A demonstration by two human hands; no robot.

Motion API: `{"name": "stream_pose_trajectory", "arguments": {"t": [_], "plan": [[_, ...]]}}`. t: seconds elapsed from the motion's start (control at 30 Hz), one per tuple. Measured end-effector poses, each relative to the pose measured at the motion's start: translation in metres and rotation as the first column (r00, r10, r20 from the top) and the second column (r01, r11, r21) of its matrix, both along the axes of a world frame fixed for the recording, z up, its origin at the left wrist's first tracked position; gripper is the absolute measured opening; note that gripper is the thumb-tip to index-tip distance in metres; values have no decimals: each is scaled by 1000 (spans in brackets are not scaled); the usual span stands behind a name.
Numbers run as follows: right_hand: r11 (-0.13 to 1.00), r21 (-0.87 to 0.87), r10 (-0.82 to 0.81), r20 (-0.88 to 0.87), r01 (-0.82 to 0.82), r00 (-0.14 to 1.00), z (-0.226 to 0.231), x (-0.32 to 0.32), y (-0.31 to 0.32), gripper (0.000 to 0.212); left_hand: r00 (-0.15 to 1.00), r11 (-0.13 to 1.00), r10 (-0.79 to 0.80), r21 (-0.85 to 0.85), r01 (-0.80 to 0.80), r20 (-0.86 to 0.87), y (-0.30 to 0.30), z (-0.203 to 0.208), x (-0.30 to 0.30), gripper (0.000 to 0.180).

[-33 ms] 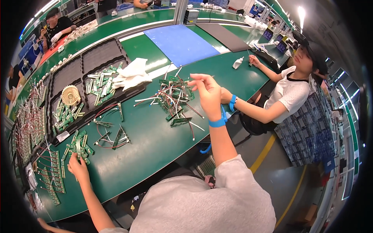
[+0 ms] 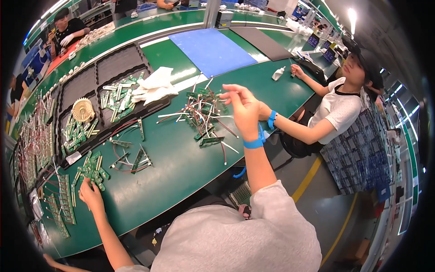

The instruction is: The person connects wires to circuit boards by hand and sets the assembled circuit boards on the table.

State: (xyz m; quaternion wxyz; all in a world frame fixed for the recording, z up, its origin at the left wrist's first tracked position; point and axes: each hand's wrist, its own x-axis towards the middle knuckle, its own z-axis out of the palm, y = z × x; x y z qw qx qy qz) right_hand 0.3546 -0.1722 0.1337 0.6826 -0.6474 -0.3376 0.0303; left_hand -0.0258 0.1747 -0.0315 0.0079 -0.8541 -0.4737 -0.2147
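At the left of the bench my left hand (image 2: 92,196) is closed at the edge of a heap of small green circuit boards (image 2: 94,167). Its thumb and fingertips pinch a small circuit board, mostly hidden by the fingers. My right hand (image 2: 244,109), with a blue strap at the wrist, is raised beside a tangled pile of wired circuit boards (image 2: 201,115). Its fingers are loosely bent and apart, with nothing visible in them. Between the two piles lie several wired boards (image 2: 137,159) with red and white leads.
A black divided tray (image 2: 81,86) holds loose boards, a cream round ribbed part (image 2: 83,110) and a white cloth (image 2: 154,86). Rows of wired boards (image 2: 38,140) line the left. A blue mat (image 2: 210,52) lies beyond. At right a co-worker (image 2: 337,102) reaches behind my right hand; a white bottle (image 2: 278,73) stands near.
A pale strip that stood up from my left fingertips no longer shows there. Both hands have stayed nearly in place.
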Motion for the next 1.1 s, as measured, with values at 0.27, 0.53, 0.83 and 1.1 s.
{"name": "stream_pose_trajectory", "arguments": {"t": [0.27,0.53,0.83,1.1], "plan": [[964,194,166,86,-180,982,0,-52,36,32,909,987,-52,-118,111,413,-5,27,-7,19],[727,188,665,-436,-661,607,-46,-124,79,10,400,684,-80,-242,688,913,-77,90,16,16],[617,-136,606,-545,-775,579,-46,-168,93,18,313,234,222,-362,902,923,-145,88,47,38],[614,-245,670,-342,-750,659,-48,-177,97,17,555,488,2,-485,726,832,-164,97,50,34]]}}
